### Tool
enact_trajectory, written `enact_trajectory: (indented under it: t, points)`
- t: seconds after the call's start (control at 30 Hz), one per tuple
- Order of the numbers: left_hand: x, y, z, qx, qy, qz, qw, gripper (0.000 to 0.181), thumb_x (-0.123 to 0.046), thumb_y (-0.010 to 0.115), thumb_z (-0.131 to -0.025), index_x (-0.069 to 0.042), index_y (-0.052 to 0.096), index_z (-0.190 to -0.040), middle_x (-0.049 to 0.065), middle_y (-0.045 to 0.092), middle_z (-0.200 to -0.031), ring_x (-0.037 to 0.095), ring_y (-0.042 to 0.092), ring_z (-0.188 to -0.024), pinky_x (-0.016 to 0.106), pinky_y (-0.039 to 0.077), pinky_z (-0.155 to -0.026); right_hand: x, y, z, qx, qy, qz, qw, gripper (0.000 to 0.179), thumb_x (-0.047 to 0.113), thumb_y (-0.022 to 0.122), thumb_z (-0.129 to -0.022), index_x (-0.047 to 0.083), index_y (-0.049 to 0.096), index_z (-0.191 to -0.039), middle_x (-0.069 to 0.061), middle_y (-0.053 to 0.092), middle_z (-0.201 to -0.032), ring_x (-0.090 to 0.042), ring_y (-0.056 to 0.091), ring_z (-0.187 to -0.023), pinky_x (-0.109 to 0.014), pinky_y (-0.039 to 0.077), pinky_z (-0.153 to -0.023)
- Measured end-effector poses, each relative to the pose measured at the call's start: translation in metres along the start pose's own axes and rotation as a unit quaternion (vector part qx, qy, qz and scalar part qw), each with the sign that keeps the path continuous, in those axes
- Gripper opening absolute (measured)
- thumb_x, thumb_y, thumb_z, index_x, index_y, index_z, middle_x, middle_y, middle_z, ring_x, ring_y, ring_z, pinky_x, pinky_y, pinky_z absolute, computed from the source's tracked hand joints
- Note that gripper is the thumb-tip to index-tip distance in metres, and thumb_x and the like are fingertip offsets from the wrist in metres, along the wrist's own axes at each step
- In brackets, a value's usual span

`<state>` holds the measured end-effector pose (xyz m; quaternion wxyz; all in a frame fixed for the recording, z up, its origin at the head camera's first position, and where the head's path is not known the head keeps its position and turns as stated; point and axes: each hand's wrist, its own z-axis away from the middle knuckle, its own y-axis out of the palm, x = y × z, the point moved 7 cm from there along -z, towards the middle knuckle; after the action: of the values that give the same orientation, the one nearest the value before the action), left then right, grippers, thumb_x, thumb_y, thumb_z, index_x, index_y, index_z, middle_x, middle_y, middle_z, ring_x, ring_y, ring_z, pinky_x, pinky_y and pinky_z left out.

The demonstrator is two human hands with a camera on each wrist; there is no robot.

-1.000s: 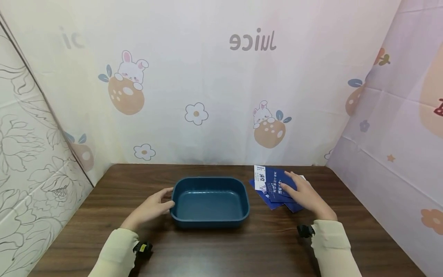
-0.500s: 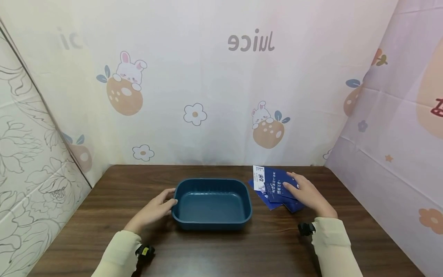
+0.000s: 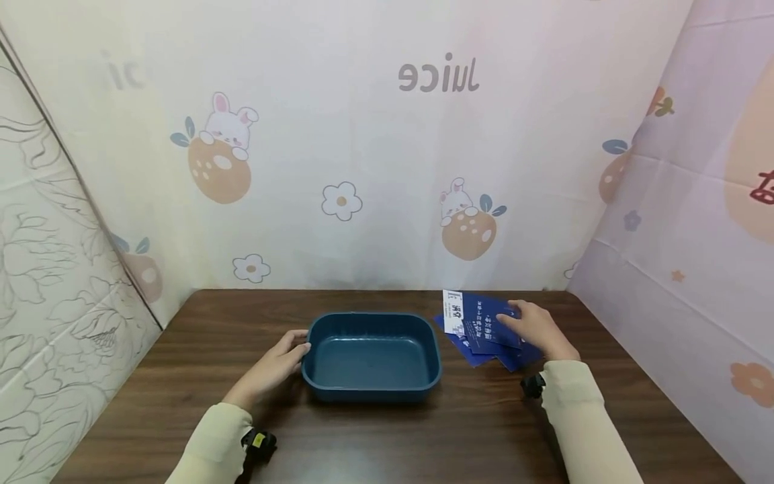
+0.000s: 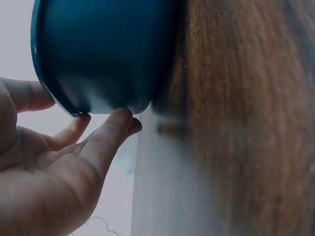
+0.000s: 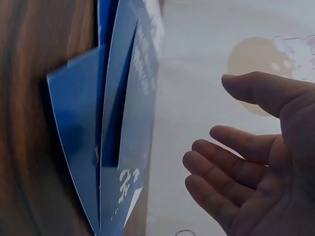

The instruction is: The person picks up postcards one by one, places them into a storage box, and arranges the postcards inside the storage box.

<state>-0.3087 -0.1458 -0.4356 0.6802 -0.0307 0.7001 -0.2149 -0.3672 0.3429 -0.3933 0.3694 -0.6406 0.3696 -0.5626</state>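
A dark teal rectangular tray with rounded corners stands on the wooden table. My left hand is at its left end, the thumb on the rim and fingertips touching the outer wall. To the right of the tray lies an overlapping pile of flat blue printed cards, with a white printed panel at the left. Over the pile's right side hovers my right hand. In the right wrist view the right hand has spread, slightly bent fingers and holds nothing; the cards lie apart from it.
The dark wood table ends at a pale printed curtain behind. Patterned cloth hangs along the left and right sides. A small black camera sits at each wrist.
The tray has slid a little to the right with my left hand against it. My right hand has drawn slightly back to the right, uncovering more of the blue cards.
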Motion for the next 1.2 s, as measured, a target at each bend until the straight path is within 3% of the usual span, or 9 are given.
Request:
enact_trajectory:
  t: [0.17, 0.53, 0.63, 0.7, 0.77, 0.83, 1.0, 1.2]
  points:
    - [0.003, 0.002, -0.003, -0.004, -0.011, -0.001, 0.9999, 0.045, -0.023, 0.045, -0.108, -0.002, 0.039, -0.148, 0.022, 0.046, -0.145, 0.035, 0.049, -0.131, 0.050, 0.045, -0.105, -0.015, -0.002, -0.012, 0.028, 0.030, 0.010, 0.9991, 0.070, 0.040, 0.061, -0.099, -0.017, 0.046, -0.138, -0.041, 0.050, -0.133, -0.056, 0.050, -0.120, -0.066, 0.044, -0.096]
    - [0.001, 0.005, -0.007, 0.022, -0.013, 0.019, 0.9995, 0.050, -0.022, 0.040, -0.110, 0.000, 0.031, -0.154, 0.024, 0.034, -0.155, 0.038, 0.039, -0.139, 0.053, 0.039, -0.109, -0.032, -0.006, -0.027, 0.100, 0.082, 0.041, 0.9908, 0.075, 0.041, 0.067, -0.093, -0.025, 0.051, -0.125, -0.044, 0.051, -0.126, -0.057, 0.054, -0.112, -0.063, 0.050, -0.089]
    - [0.000, 0.006, -0.005, 0.030, -0.009, 0.026, 0.9992, 0.051, -0.021, 0.040, -0.110, 0.002, 0.030, -0.154, 0.026, 0.032, -0.155, 0.039, 0.038, -0.140, 0.054, 0.039, -0.109, -0.037, -0.001, -0.030, 0.123, 0.101, 0.039, 0.9865, 0.078, 0.042, 0.069, -0.091, -0.026, 0.049, -0.122, -0.038, 0.060, -0.104, -0.043, 0.063, -0.089, -0.049, 0.056, -0.076]
    - [0.000, 0.006, -0.004, 0.035, -0.007, 0.029, 0.9989, 0.051, -0.020, 0.039, -0.110, 0.003, 0.029, -0.154, 0.027, 0.031, -0.155, 0.040, 0.037, -0.140, 0.054, 0.039, -0.109, -0.041, 0.003, -0.032, 0.138, 0.119, 0.032, 0.9828, 0.076, 0.044, 0.069, -0.091, -0.024, 0.050, -0.118, -0.026, 0.060, -0.084, -0.029, 0.059, -0.071, -0.038, 0.054, -0.064]
    - [-0.001, 0.006, -0.003, 0.035, -0.005, 0.033, 0.9988, 0.051, -0.020, 0.040, -0.110, 0.003, 0.029, -0.154, 0.028, 0.033, -0.155, 0.040, 0.038, -0.140, 0.054, 0.039, -0.108, -0.045, 0.006, -0.032, 0.149, 0.141, 0.015, 0.9786, 0.080, 0.047, 0.068, -0.091, -0.025, 0.046, -0.120, -0.019, 0.055, -0.078, -0.024, 0.054, -0.067, -0.035, 0.050, -0.061]
    - [-0.001, 0.005, -0.003, 0.032, -0.004, 0.035, 0.9989, 0.051, -0.020, 0.040, -0.110, 0.003, 0.030, -0.153, 0.027, 0.034, -0.154, 0.040, 0.039, -0.139, 0.054, 0.040, -0.108, -0.047, 0.009, -0.033, 0.158, 0.160, 0.002, 0.9745, 0.085, 0.049, 0.065, -0.092, -0.026, 0.043, -0.123, -0.023, 0.057, -0.082, -0.027, 0.057, -0.071, -0.037, 0.053, -0.065]
    - [0.001, 0.005, -0.004, 0.030, -0.006, 0.030, 0.9991, 0.051, -0.022, 0.040, -0.110, 0.002, 0.030, -0.154, 0.026, 0.034, -0.154, 0.039, 0.040, -0.138, 0.052, 0.041, -0.108, -0.053, 0.014, -0.033, 0.159, 0.185, -0.004, 0.9697, 0.100, 0.053, 0.064, -0.091, -0.031, 0.031, -0.133, -0.042, 0.052, -0.119, -0.042, 0.060, -0.097, -0.049, 0.055, -0.085]
    - [0.003, 0.006, -0.002, 0.027, -0.009, 0.036, 0.9989, 0.051, -0.022, 0.040, -0.110, 0.001, 0.030, -0.154, 0.025, 0.034, -0.155, 0.039, 0.040, -0.139, 0.052, 0.040, -0.108, -0.056, 0.020, -0.036, 0.137, 0.192, -0.001, 0.9718, 0.095, 0.047, 0.071, -0.088, -0.029, 0.035, -0.132, -0.044, 0.051, -0.122, -0.045, 0.060, -0.100, -0.052, 0.054, -0.087]
